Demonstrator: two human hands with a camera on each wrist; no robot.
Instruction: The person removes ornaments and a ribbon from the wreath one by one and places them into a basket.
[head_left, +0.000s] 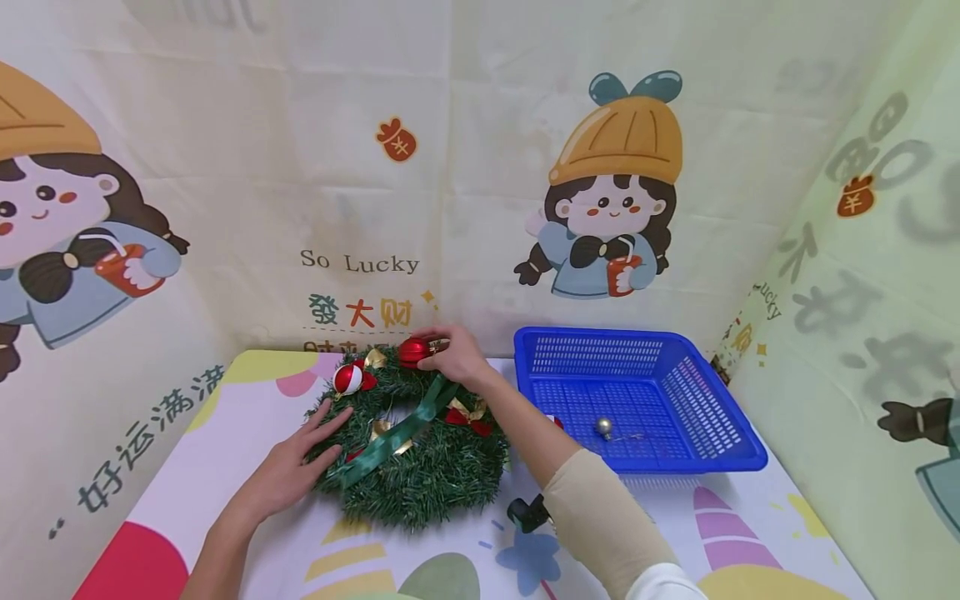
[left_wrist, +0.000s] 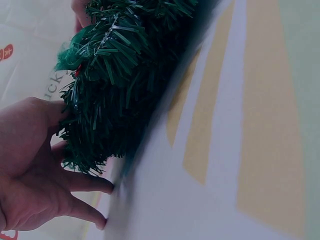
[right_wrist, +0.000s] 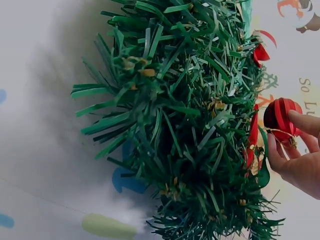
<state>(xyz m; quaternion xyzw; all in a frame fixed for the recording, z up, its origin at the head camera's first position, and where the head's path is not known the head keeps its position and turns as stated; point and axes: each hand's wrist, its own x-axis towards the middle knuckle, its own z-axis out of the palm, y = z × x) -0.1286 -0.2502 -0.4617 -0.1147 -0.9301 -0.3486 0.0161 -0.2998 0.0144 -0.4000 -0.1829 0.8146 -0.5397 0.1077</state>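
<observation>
A green artificial wreath lies on the table with a green ribbon across it. Red and gold bows and a red-and-white bauble decorate it. My left hand, fingers spread, rests against the wreath's left side; in the left wrist view two fingertips reach down to the table. At the wreath's far edge my right hand holds a ridged red bauble between thumb and fingers. A gold cord loop hangs from that bauble in the right wrist view.
To the right stands a blue plastic basket with a small gold bauble inside. A small black object lies near my right forearm. Printed cloth walls rise behind and beside the table.
</observation>
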